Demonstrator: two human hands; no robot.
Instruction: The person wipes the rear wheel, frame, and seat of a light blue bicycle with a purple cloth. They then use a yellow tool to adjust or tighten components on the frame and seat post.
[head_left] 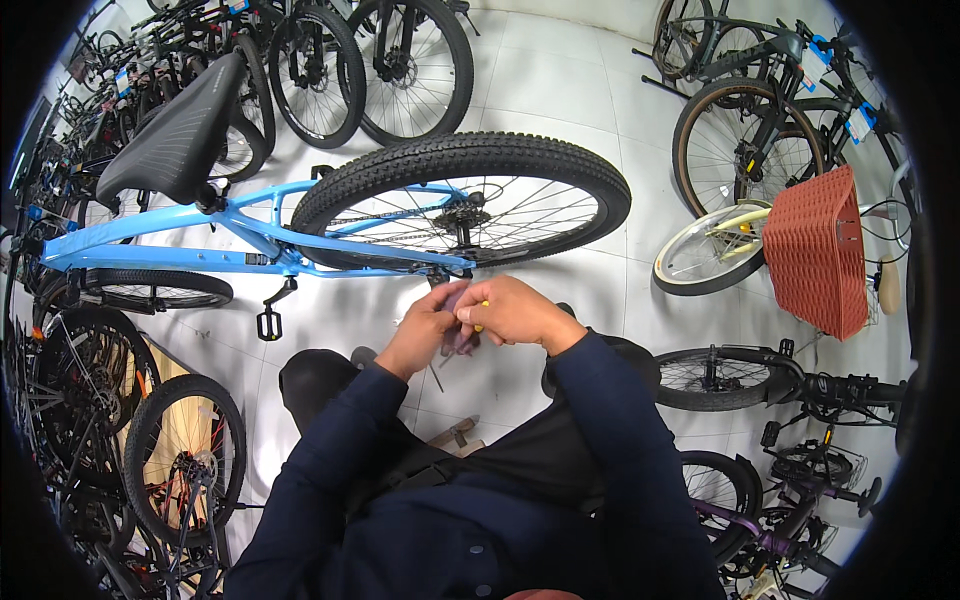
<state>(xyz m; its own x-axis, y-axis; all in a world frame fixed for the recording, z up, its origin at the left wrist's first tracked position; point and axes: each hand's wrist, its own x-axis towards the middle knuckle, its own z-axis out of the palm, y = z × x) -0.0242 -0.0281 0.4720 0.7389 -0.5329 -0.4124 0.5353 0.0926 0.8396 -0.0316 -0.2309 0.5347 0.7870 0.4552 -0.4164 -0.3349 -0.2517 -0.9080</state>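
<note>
Both hands meet in front of me, just below the rear wheel [455, 262] of a light blue bicycle [180, 218]. My right hand [520, 315] is closed on a small yellow thing [483, 308], mostly hidden by the fingers. Next to it, the fingers of my left hand [418, 330] are pinched around something I cannot make out. A thin dark rod or cable end [435, 377] sticks out below the left hand. Some purplish material [460, 300] shows between the hands. Just above them are the wheel's axle end and the lower part of the rear gear mechanism [436, 276].
The blue bicycle lies across the view with its black saddle [180, 130] at left and a pedal [269, 322] hanging below. Parked bicycles crowd the left side. At right stand a bicycle with a red-brown basket [815, 252] and several others on white floor tiles [545, 80].
</note>
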